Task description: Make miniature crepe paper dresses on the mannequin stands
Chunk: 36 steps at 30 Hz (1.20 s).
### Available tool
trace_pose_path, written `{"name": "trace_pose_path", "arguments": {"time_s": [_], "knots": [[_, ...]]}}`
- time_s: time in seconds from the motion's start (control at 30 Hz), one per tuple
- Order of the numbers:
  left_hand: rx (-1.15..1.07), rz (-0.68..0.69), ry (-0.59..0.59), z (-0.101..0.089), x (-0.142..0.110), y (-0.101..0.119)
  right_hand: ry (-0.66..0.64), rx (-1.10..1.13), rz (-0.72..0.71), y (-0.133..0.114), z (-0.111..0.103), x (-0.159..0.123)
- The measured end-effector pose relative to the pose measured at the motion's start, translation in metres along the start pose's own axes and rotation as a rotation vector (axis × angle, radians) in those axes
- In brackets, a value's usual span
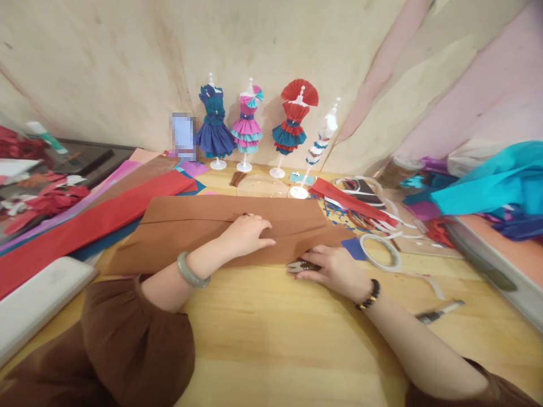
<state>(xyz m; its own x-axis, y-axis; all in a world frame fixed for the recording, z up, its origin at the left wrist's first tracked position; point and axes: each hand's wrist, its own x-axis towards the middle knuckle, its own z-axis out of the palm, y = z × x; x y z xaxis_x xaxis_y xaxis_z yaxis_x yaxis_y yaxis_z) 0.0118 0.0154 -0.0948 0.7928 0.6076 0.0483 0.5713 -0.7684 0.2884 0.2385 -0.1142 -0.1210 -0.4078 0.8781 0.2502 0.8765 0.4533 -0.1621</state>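
Note:
A wide sheet of brown paper, with a long crease or fold line across it, lies on the wooden table. On its middle rests my left hand, thumb apart from the fingers and nothing visible in it. My right hand is closed around a pair of thread snips at the paper's lower right edge. The blades point left, near that edge; whether they touch it I cannot tell. A small blue piece lies beside the right hand.
Several small mannequins in paper dresses stand along the wall. To the left are a red paper roll and a white device. A roll of tape, a craft knife and turquoise paper lie on the right.

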Motion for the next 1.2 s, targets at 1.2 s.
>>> {"name": "trace_pose_path", "arguments": {"time_s": [1.2], "knots": [[-0.456, -0.131, -0.126, 0.004, 0.003, -0.005, -0.013, 0.163, 0.159, -0.001, 0.001, 0.0]]}}
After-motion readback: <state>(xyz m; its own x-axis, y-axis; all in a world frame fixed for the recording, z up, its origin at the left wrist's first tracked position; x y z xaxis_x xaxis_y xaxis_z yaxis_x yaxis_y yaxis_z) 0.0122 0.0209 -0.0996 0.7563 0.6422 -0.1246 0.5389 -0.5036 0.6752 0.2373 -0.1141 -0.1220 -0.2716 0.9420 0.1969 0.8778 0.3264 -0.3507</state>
